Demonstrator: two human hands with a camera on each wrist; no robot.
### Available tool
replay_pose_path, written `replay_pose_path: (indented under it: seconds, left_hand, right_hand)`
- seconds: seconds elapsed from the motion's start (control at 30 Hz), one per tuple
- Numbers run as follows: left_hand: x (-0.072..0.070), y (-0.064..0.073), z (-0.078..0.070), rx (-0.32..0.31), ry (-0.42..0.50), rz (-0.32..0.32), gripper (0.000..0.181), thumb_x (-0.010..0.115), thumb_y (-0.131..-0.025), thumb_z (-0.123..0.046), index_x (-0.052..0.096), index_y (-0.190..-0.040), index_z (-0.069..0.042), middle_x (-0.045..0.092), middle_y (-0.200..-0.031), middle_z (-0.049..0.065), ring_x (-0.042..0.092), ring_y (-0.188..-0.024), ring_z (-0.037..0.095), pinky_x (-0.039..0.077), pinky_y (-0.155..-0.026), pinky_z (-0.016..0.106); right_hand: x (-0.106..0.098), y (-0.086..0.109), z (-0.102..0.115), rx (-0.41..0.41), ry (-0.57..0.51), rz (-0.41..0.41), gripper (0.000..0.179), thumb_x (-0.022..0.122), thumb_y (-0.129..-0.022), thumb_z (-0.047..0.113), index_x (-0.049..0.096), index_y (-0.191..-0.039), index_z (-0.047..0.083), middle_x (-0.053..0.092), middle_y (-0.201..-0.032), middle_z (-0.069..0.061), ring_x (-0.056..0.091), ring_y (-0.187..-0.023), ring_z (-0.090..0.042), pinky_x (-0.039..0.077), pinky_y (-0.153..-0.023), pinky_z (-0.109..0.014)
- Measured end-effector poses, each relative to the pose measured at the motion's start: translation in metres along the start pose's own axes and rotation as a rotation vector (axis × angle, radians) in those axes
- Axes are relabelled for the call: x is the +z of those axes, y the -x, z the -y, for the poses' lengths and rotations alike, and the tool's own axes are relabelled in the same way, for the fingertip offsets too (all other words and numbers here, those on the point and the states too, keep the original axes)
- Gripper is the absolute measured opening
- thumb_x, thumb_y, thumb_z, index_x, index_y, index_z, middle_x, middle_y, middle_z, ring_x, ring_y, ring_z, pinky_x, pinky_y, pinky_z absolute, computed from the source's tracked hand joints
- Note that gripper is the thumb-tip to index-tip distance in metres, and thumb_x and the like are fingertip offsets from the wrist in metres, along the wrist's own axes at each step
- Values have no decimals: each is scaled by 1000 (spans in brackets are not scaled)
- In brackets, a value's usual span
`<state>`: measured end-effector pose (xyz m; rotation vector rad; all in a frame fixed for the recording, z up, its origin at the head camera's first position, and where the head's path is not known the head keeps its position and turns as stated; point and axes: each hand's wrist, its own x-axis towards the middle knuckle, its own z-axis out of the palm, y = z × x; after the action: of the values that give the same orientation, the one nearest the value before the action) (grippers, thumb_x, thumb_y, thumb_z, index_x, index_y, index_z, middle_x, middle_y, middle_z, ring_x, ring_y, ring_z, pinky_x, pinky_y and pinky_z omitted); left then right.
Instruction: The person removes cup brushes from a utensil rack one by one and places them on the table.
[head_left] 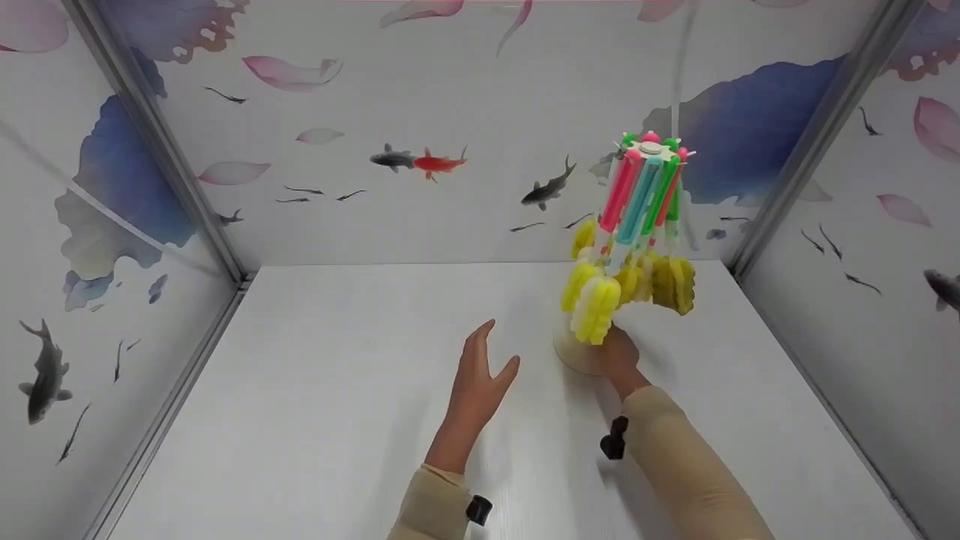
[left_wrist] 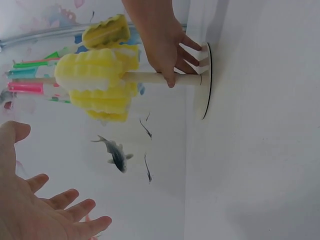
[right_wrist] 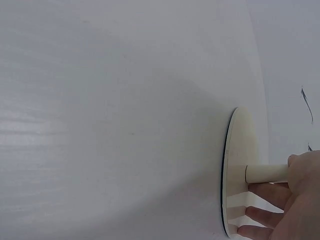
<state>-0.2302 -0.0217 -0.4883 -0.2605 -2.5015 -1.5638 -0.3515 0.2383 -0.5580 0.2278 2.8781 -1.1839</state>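
A: On the worktop [head_left: 337, 390], right of centre?
B: Upright brush stand [head_left: 574, 358], hung with sponge brushes [head_left: 596, 307], presumably for clearance below the soft ends.
A: Manner of support?
B: Right hand [head_left: 621, 356]: fingers and thumb pinching the post [left_wrist: 145, 77] low, probably for steadiness. Left hand [head_left: 477, 382]: apart, fingers spread, holding nothing.

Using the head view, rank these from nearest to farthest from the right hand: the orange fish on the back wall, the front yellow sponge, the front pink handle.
From the right hand:
1. Front yellow sponge: just above the hand, slightly left.
2. Front pink handle: higher up, above the sponge.
3. Orange fish: far left, on the back wall.
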Motion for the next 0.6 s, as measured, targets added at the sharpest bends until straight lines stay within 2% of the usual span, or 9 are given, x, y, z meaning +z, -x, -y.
replay_pose_path:
  seconds: [0.13,0.27,0.6]
  left_hand:
    - [3,1,-1,-1,4,-2,68,61,-95,-34,29,-151,-13,31,-152,12,29,-141,28,29,-111,49]
    - [5,2,0,-3,1,-4,67,60,-95,-35,30,-151,-13,31,-152,12,30,-140,27,30,-111,49]
    - [7,4,0,-16,8,-5,68,61,-95,-34,30,-151,-13,32,-152,11,30,-141,27,30,-111,49]
  right_hand:
    - [-1,2,0,9,-42,-8,67,22,-103,54,47,-139,3,52,-136,-20,46,-126,-31,32,-109,-46]
    - [0,4,2,1,-10,-3,73,18,-102,57,47,-138,1,53,-135,-20,47,-125,-32,33,-108,-47]
    - [5,9,6,-52,29,23,61,25,-105,48,47,-138,2,54,-133,-19,49,-122,-29,34,-107,-46]
